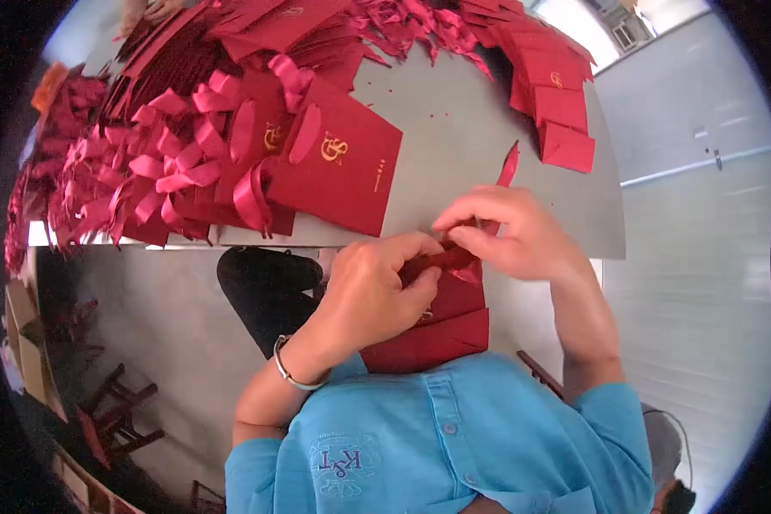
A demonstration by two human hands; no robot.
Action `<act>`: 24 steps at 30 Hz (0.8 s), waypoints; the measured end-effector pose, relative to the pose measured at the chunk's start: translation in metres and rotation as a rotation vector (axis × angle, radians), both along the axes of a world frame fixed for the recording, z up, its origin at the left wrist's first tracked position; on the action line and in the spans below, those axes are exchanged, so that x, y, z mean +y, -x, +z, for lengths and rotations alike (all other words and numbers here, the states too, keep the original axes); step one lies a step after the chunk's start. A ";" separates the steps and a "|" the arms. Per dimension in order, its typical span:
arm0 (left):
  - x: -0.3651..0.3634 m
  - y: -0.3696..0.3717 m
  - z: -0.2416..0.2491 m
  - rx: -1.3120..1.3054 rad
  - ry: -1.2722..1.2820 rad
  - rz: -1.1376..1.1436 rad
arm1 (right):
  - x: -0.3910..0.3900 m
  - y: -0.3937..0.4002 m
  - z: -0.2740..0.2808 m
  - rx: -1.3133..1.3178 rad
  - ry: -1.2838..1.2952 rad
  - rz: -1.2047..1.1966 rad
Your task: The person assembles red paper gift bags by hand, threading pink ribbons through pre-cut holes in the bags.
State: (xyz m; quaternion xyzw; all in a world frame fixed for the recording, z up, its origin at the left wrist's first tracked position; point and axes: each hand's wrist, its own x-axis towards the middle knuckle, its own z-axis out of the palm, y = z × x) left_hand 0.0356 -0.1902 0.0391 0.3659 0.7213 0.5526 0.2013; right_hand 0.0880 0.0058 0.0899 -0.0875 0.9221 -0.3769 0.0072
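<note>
A red paper bag (454, 330) with a gold mark rests against the blue shirt, below the table's front edge. My left hand (377, 287), with a bracelet on its wrist, is closed on the bag's top edge, thumb and fingers pinching there. Beside it my right hand (505, 231) pinches a red ribbon (510, 164), one end of which sticks up above the fingers. Another bit of ribbon hangs between the hands over the bag. The fingertips partly hide where ribbon and bag meet.
Red bags with pink ribbon handles (343, 163) are heaped at the left of the grey table (454, 111). More bags (561, 103) stack at the back right, with loose ribbons (420, 30) between. Another person's hand (150, 10) shows at top left. A stool (120, 407) stands lower left.
</note>
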 end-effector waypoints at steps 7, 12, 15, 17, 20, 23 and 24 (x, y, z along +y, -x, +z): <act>0.007 -0.007 0.014 0.068 0.018 -0.008 | 0.017 0.030 0.013 -0.555 0.323 0.102; 0.009 -0.009 0.014 0.175 -0.021 -0.004 | 0.022 0.040 0.012 -0.761 0.359 0.371; 0.010 -0.011 0.021 0.176 0.033 -0.033 | 0.027 0.043 -0.008 -0.838 0.536 0.508; 0.011 -0.011 0.023 0.162 0.064 -0.051 | 0.031 0.047 -0.016 -0.878 0.548 0.512; 0.014 -0.011 0.020 0.168 0.051 -0.062 | 0.032 0.046 -0.020 -0.925 0.564 0.517; 0.014 -0.009 0.019 0.063 0.042 -0.100 | 0.032 0.042 -0.030 -0.905 0.623 0.477; 0.015 -0.009 0.020 0.003 0.048 -0.106 | 0.032 0.040 -0.034 -0.886 0.673 0.440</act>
